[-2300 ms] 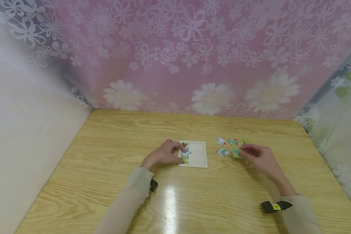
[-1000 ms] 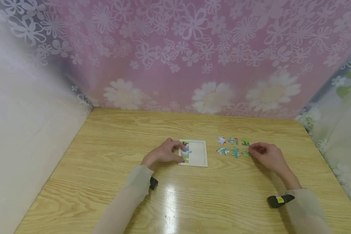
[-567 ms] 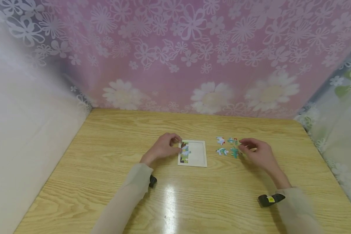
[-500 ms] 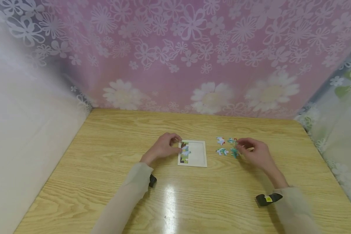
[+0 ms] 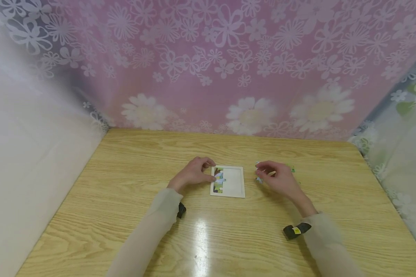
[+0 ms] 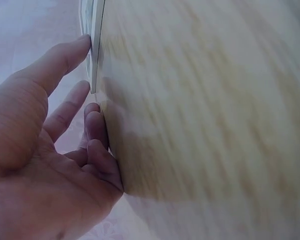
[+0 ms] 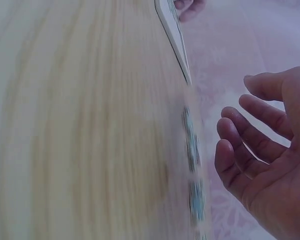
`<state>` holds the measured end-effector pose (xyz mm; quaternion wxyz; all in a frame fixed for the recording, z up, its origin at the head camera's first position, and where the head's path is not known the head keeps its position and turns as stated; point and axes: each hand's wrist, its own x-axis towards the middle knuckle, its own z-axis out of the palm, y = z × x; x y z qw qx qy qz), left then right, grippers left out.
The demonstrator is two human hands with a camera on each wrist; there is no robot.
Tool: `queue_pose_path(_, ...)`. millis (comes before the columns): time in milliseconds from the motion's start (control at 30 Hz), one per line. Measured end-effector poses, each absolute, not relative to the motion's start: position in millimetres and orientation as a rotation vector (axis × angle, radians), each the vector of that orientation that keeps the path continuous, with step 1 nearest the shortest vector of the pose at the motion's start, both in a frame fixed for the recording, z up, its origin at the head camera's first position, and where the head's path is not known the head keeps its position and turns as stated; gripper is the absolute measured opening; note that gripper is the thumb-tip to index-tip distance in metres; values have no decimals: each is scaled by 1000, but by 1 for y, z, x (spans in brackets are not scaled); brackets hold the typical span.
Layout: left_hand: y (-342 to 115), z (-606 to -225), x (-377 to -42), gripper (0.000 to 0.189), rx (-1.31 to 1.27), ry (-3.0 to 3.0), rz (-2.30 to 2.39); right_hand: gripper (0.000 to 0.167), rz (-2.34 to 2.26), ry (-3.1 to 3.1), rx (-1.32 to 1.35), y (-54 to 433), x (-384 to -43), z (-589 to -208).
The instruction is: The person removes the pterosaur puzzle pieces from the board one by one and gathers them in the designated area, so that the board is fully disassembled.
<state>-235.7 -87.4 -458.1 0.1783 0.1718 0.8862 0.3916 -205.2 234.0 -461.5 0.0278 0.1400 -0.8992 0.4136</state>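
My left hand (image 5: 193, 172) rests at the left side of a white puzzle tray (image 5: 234, 195). Its thumb touches the left rim, and a forefinger reaches the far left corner; the other fingers are bent against the table in the left wrist view. A column of fitted jigsaw pieces (image 5: 218, 184) fills the tray's left side, beside the bare white base. My right hand (image 5: 280, 180) hovers over the loose jigsaw pieces (image 5: 259, 179), fingers relaxed and apart, nothing between them. It hides most of the pieces in the head view. The right wrist view shows several pieces (image 7: 191, 142) flat beneath it.
The wood-grain table (image 5: 152, 154) ends at a pink floral curtain (image 5: 208, 77) behind, with pale fabric at both sides. A green jigsaw piece (image 5: 292, 168) shows beyond the right hand. Black wrist straps (image 5: 296, 231) sit on both sleeves.
My right hand has moved left along the loose pieces from the rightmost ones toward the tray. The left fingertips have drawn back from the fitted pieces to the tray's rim.
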Motion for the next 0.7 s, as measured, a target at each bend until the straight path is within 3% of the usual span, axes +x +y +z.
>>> queue_pose_path(700,-86,-459,-238,51,414,2452,1132,24,1381,-2831,557,167,-226,-467)
